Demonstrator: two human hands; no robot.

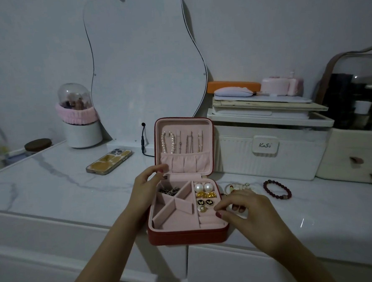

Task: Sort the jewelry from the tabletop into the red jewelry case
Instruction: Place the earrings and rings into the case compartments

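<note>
Jewelry case (187,235), red, open: left hand (146,187) curled on its left wall; right hand (242,209), fingers curled, contents unclear, nearer beaded bracelet (277,189) lying rightward.

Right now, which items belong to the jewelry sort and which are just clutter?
Job: red jewelry case, dark red bead bracelet, charm bracelet, left hand, right hand.

Lying about: phone, white organizer box, brush holder, wavy mirror.
</note>
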